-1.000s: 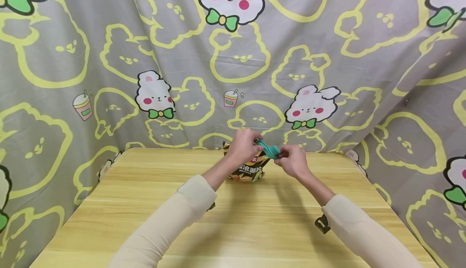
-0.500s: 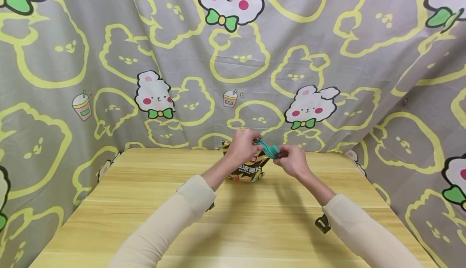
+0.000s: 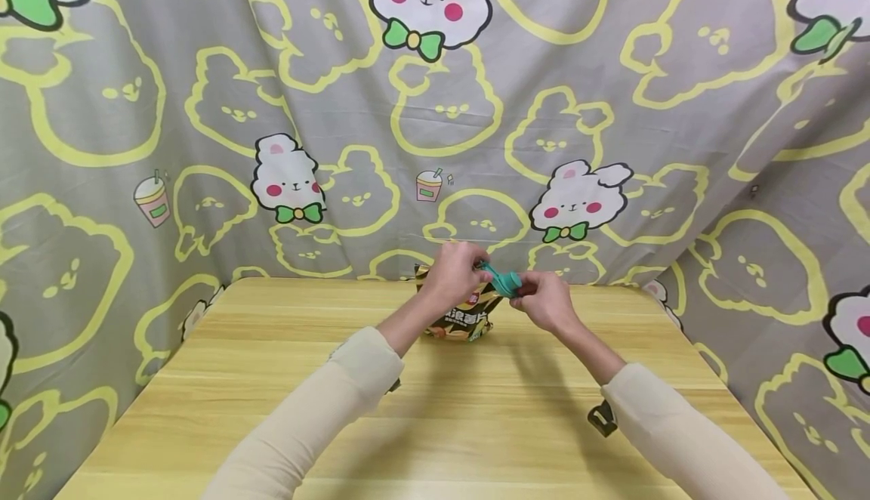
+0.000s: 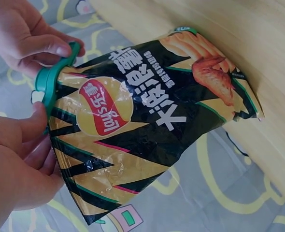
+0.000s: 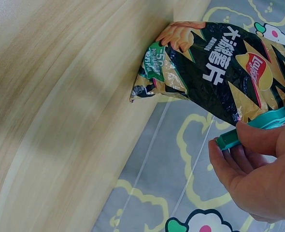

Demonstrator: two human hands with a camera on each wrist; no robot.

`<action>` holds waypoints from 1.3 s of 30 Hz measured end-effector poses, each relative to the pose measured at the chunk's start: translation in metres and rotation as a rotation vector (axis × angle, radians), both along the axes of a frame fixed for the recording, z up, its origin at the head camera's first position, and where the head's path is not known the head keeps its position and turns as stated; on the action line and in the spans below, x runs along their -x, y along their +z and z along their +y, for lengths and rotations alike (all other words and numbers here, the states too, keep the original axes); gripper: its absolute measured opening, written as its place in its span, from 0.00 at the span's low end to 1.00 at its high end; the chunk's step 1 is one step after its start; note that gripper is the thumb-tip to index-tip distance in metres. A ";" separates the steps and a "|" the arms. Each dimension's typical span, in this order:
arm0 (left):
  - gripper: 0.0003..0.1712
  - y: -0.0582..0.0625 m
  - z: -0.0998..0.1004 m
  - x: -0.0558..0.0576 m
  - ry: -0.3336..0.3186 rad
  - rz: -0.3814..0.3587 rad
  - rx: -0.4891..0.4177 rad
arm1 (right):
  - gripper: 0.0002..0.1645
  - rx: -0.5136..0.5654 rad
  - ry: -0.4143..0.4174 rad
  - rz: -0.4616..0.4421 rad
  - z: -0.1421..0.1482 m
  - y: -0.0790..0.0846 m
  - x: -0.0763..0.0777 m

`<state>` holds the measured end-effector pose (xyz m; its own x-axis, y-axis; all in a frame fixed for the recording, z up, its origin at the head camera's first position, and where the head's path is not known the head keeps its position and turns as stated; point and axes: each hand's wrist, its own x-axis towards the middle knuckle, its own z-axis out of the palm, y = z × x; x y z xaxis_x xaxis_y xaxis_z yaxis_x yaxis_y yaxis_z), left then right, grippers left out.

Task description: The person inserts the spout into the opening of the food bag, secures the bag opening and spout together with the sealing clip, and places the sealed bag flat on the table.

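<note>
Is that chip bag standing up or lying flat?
Upright: in the head view, the bag shows its lettering right way up, with the teal clip at its top edge.

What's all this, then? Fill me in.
A person's right hand pinches one end of a green clip at the top edge of a chip bag, and the left hand holds the clip's other end. The bag's bottom rests on the wooden table, near the far edge. The clip lies along part of the top edge; whether it is fastened is hard to tell.

Arms point(image 3: 306, 417) outstretched, left fingers point(image 4: 40, 153) and right fingers point(image 5: 222, 162) bent, close together.
</note>
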<state>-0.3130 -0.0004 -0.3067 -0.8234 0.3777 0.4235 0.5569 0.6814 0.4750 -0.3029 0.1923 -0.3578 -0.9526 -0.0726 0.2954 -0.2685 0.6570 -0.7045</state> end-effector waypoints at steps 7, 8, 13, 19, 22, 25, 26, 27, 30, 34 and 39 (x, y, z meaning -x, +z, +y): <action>0.04 -0.002 0.000 0.002 -0.007 0.017 -0.002 | 0.16 -0.006 0.007 0.002 0.000 -0.001 0.000; 0.04 -0.002 -0.001 0.002 -0.006 0.019 0.000 | 0.16 -0.007 0.008 0.003 0.000 -0.001 0.000; 0.06 -0.002 0.000 0.002 0.000 0.021 0.006 | 0.17 -0.005 0.010 0.004 -0.001 0.000 0.000; 0.09 -0.002 -0.001 0.003 0.005 0.012 0.008 | 0.18 -0.017 0.007 0.001 -0.001 0.000 0.000; 0.11 -0.002 -0.001 0.003 0.008 0.005 0.009 | 0.19 -0.031 0.005 0.005 -0.001 0.000 -0.001; 0.11 -0.001 -0.001 0.003 0.010 0.005 0.012 | 0.21 -0.038 -0.004 0.004 -0.001 0.000 -0.001; 0.11 -0.001 0.000 0.003 0.010 0.007 0.014 | 0.21 -0.038 -0.008 0.002 -0.001 0.000 -0.001; 0.11 -0.001 0.000 0.003 0.011 0.009 0.016 | 0.22 -0.038 -0.011 -0.002 -0.001 0.000 -0.001; 0.10 -0.001 0.000 0.003 0.010 0.015 0.020 | 0.25 -0.034 -0.020 -0.015 -0.001 0.001 -0.001; 0.12 -0.001 0.000 0.003 0.006 0.019 0.024 | 0.29 -0.040 -0.024 -0.021 -0.001 0.001 -0.002; 0.13 -0.002 0.001 0.004 0.009 0.016 0.028 | 0.30 -0.041 -0.022 -0.021 -0.001 0.002 -0.002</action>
<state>-0.3167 0.0001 -0.3085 -0.8199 0.3825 0.4260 0.5583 0.6990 0.4469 -0.3011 0.1910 -0.3562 -0.9602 -0.0631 0.2722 -0.2389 0.6908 -0.6824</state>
